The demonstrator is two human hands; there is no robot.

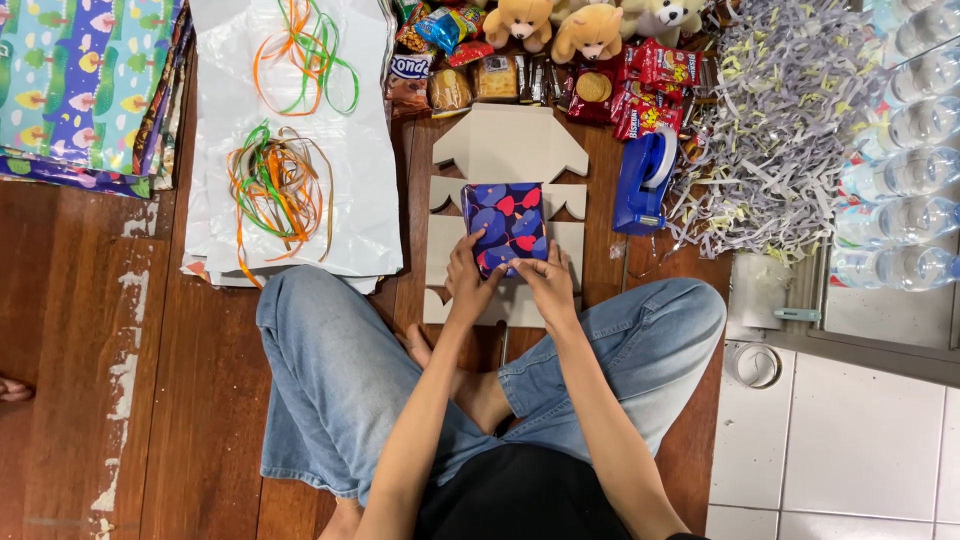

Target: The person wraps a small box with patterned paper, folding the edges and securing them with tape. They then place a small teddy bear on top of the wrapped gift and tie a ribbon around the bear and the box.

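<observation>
The small box wrapped in dark blue paper with red and light blue leaf shapes (506,228) lies on a stack of flat, unfolded cardboard box blanks (510,145) on the wooden floor (210,400), just in front of the person's crossed legs. Both hands rest on its near edge: the left hand (468,275) presses on the near left corner with fingers spread flat on the paper, and the right hand (548,278) does the same at the near right corner. Neither grip is clamped around the box; the fingers lie open and pressing down, thumbs tucked toward the near side where the paper seems to fold over.

To do this step well, it looks best to keep both palms steady so the box cannot slide on the smooth cardboard, and to run the fingertips along the edge so the crease sits sharp and even on both corners.

Just right of the blanks stands a blue tape dispenser (645,180), within easy reach of the right hand. Beyond it lies a heap of shredded paper (775,120). To the left, curled orange and green ribbons (278,185) lie on a white sheet (350,130), with rolls of patterned wrapping paper (80,85) further left. Snack packets (640,95) and teddy bears (560,28) line the far side.
</observation>
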